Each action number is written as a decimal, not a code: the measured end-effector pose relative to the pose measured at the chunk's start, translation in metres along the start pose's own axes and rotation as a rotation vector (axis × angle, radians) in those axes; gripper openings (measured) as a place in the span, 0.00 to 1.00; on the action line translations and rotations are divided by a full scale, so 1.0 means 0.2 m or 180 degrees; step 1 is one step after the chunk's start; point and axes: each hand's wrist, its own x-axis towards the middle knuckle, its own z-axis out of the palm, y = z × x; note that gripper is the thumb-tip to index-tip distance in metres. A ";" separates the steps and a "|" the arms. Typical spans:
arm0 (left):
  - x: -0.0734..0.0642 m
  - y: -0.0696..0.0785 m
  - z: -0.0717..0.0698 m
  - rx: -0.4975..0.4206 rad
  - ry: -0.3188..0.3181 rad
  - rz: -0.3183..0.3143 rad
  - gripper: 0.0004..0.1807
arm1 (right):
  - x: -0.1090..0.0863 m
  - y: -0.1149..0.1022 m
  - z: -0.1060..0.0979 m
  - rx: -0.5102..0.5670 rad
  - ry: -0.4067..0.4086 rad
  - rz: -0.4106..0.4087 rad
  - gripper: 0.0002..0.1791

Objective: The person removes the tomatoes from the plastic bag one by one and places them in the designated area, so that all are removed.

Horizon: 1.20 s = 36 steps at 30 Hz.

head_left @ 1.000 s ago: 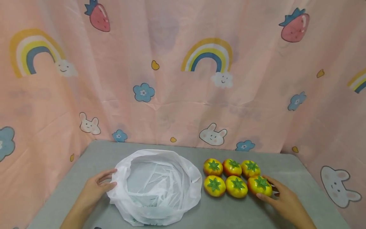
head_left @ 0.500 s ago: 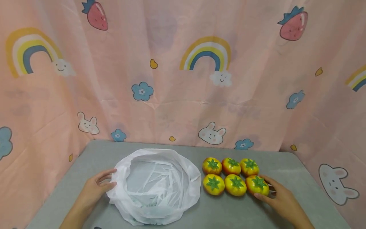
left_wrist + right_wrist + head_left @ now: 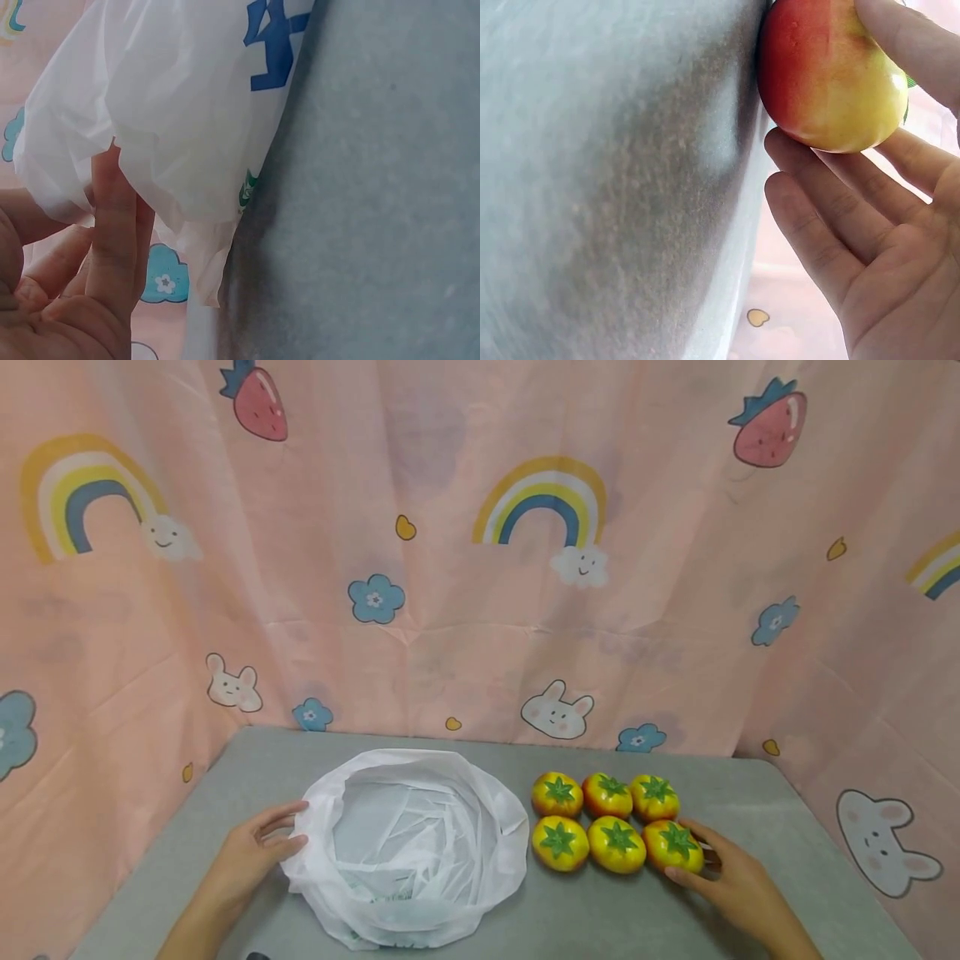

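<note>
A white plastic bag (image 3: 322, 910) with a rolled-down rim sits wide-mouthed on the grey table (image 3: 585, 918). At its left side, my left hand (image 3: 251, 852) holds the rim; in the left wrist view, fingertips (image 3: 109, 176) tuck under the folded plastic. To the right of the bag, several yellow-and-red tomatoes with green star-shaped tops stand in two rows. My right hand (image 3: 731, 881) grips the front-row right tomato (image 3: 671, 843), thumb (image 3: 915, 45) on one side and fingers on the other. In the right wrist view that tomato rests against the tabletop.
The front-row middle tomato (image 3: 617, 852) and left tomato (image 3: 558, 852) sit beside the gripped one. Behind are the back-row tomatoes (image 3: 557, 789). A pink patterned curtain (image 3: 450, 668) surrounds the table's back and sides. A small dark object (image 3: 257, 956) shows at the bottom edge.
The right hand has shifted slightly left with the tomato, which now sits closer to its row. The left hand and the bag stay put.
</note>
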 end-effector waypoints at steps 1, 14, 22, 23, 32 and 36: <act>0.00 0.00 0.00 -0.0002 0.0002 -0.0017 0.35 | 0.00 0.00 0.00 -0.0001 -0.0010 0.0014 0.52; 0.00 0.02 -0.03 0.0025 -0.0034 -0.0057 0.36 | 0.00 -0.01 0.00 0.0011 0.0039 -0.0113 0.53; 0.01 0.02 -0.05 0.0078 -0.0003 -0.0025 0.35 | 0.01 0.00 -0.02 0.0043 -0.0025 -0.0008 0.58; 0.01 0.02 -0.06 0.0086 -0.0007 -0.0018 0.35 | 0.01 0.00 -0.02 0.0035 -0.0029 -0.0002 0.58; 0.00 0.00 -0.09 -0.0051 -0.0043 0.0185 0.36 | -0.01 0.03 -0.05 -0.0161 0.0090 -0.0098 0.57; 0.00 0.00 -0.08 -0.0122 -0.0037 0.0278 0.34 | -0.03 0.06 -0.07 -0.0337 0.0131 -0.0116 0.55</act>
